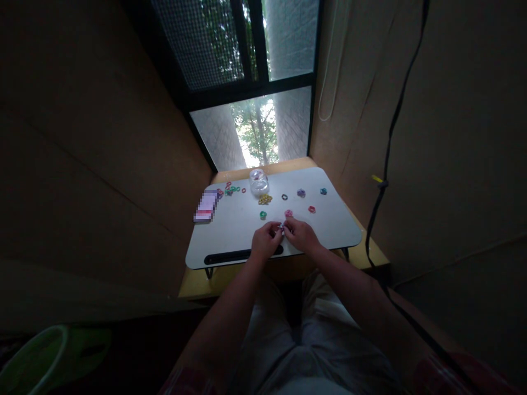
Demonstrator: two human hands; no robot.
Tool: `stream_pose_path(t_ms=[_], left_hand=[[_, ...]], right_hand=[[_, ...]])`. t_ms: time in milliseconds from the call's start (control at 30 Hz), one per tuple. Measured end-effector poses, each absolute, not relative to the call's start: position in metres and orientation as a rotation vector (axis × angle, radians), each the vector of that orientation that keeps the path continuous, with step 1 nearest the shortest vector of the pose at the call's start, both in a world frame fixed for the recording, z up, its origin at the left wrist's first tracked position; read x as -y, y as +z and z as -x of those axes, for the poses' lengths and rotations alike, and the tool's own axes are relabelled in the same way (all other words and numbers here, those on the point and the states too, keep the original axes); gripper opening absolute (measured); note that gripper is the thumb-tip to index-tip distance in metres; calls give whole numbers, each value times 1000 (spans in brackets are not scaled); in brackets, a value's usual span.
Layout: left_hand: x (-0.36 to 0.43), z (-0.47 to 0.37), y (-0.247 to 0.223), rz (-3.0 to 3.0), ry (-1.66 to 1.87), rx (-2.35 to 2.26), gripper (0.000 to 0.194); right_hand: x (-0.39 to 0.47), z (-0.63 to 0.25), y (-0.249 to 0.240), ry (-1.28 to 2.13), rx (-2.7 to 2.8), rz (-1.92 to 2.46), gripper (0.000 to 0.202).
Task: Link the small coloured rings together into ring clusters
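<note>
My left hand (266, 240) and my right hand (301, 235) meet near the front edge of a white lap table (230, 235). The fingertips of both are pinched on a small pale item (282, 226), apparently a hair tie, mostly hidden by the fingers. Just beyond them lies a cluster of pink hair ties (289, 213). Around it are green ones (263, 215), a yellow pile (265, 199), a dark ring (284, 197), a purple bunch (301, 193), red ones (312, 209) and a teal bunch (323, 191).
A clear plastic jar (259, 184) stands at the table's back. Mixed loose hair ties (231, 190) lie at the back left, beside a phone-like flat object (206, 206), blurred out. A black slot (226, 257) runs along the front edge. A dark cord (395, 118) hangs at the right.
</note>
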State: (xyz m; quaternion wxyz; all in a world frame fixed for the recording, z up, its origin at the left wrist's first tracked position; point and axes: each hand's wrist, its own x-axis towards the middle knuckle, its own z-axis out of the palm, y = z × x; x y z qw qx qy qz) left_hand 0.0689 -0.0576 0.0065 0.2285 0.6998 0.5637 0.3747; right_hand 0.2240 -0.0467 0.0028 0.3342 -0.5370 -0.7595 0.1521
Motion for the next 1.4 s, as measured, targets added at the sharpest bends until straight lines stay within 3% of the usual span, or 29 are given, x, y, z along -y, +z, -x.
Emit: stream_pose_path(t_ms=[433, 1400], left_hand=[[58, -70, 5, -1903, 1015, -1634, 17], [61, -72, 6, -1910, 1026, -1606, 19]], right_hand=[[48, -224, 4, 404, 1971, 1405, 14], [46, -226, 2, 448, 1963, 1368, 12]])
